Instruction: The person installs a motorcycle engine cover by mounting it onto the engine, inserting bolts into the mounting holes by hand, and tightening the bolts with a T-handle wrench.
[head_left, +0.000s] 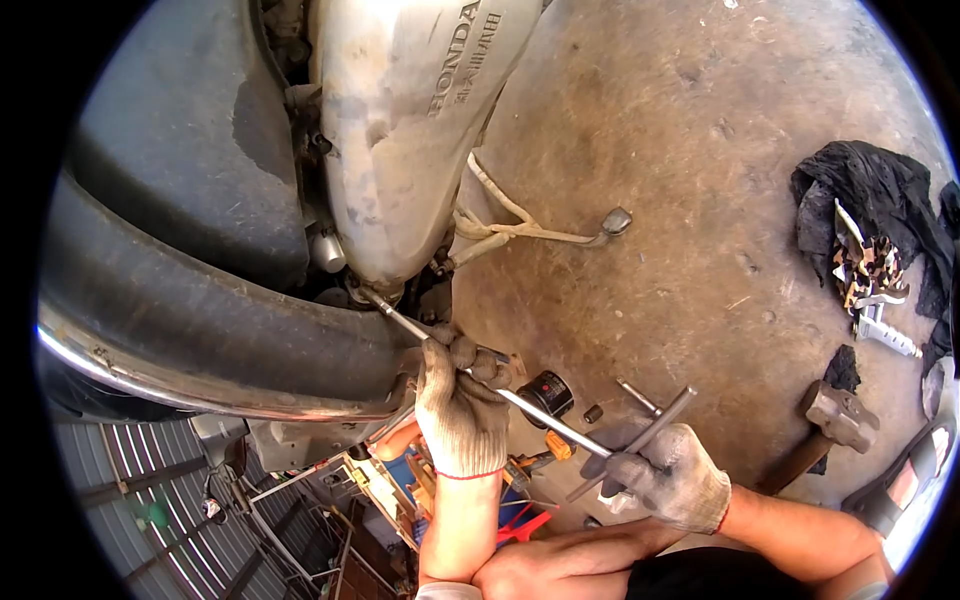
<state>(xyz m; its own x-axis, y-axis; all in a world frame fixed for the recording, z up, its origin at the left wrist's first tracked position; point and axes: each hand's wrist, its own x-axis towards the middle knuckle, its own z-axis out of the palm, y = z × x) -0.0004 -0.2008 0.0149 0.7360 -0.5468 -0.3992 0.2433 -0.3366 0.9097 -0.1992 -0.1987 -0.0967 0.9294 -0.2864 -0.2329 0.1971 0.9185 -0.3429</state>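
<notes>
My left hand [462,405], in a soiled knit glove, is wrapped around the shaft of a long metal T-handle wrench [545,418]. The wrench's far end meets the lower tip of a grey metal cover [410,130] marked HONDA on a motorbike. At the near end, my gloved right hand [660,475] is closed around the crossbar. What the wrench tip sits on is too small to make out. A black tyre [220,310] curves just left of my left hand.
On the concrete floor lie a sledgehammer [840,418], a black cloth [870,180], a black cylinder [545,395], a small socket [593,413] and a metal rod [638,396]. The bike's stand [540,233] juts out right. Orange-handled tools [558,445] lie near my left forearm.
</notes>
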